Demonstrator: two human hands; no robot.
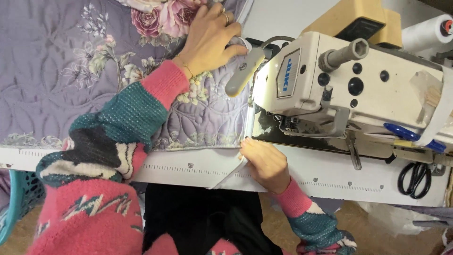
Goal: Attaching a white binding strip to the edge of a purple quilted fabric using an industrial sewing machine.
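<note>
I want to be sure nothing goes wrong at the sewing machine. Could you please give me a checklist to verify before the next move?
1. Left hand flat on the quilted fabric: ok.
2. Right hand on the white edge strip at the table front: ok.
3. Fingers away from the needle: cannot tell, the sewing machine head hides it.
4. Fabric lies smooth by the machine: ok.
5. Scissors away from both hands: ok.
</note>
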